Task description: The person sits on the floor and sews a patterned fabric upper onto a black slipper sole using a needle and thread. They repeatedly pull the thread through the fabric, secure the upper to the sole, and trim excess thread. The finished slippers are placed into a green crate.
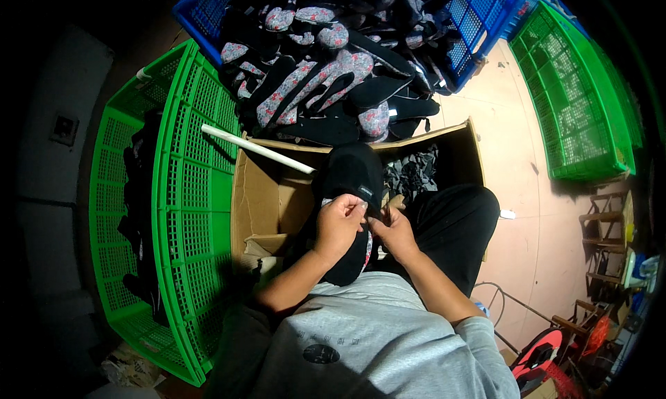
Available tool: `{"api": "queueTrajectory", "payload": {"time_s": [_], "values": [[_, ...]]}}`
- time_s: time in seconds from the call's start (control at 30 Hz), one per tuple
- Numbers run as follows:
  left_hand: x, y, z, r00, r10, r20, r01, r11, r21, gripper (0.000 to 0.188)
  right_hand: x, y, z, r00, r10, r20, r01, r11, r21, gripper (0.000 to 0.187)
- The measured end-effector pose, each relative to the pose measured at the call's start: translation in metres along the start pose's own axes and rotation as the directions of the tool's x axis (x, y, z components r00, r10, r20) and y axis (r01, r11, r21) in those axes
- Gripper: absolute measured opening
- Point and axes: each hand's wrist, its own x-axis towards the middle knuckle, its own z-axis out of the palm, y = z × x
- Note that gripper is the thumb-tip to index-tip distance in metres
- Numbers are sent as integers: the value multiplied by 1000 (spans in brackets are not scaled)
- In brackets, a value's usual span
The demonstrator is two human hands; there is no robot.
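A black cloth slipper [348, 165] with a small dark label and a floral-patterned lining lies over my lap, its rounded toe pointing away from me. My left hand [337, 227] is closed, thumb and fingers pinching the edge of the slipper's opening near the label. Just to the right, my right hand [395, 234] is closed too, its fingertips at the same edge. Whatever small thing may be between the fingertips is too small to make out. Beneath the slipper is an open cardboard box [258, 191], with dark scraps [414, 171] inside on its right.
Black and floral slippers [316, 87] are heaped in a blue crate [202, 16] beyond the box. A tall green crate [201, 260] stands at my left, a white tube [257, 149] leaning by it. Another green crate [565, 101] and wooden racks [605, 232] are at right.
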Motion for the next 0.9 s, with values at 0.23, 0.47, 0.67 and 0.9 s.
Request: {"api": "queueTrajectory", "payload": {"time_s": [0.23,0.47,0.67,0.9], "values": [[-2,0,0,1000,5,-5,-5,1000,31,7,-4,-19,-23,1000,16,-4,-16,999,39,17],[-5,8,0,1000,-9,4,9,996,85,6,-18,-57,-30,984,83,156,-102,988,117,34],[-7,5,1,998,62,-30,-58,993,101,8,-25,-72,-28,944,54,325,-31,997,-77,39],[-7,5,1,997,58,-43,-53,993,106,8,-22,-78,-24,928,192,318,-204,979,4,24]]}}
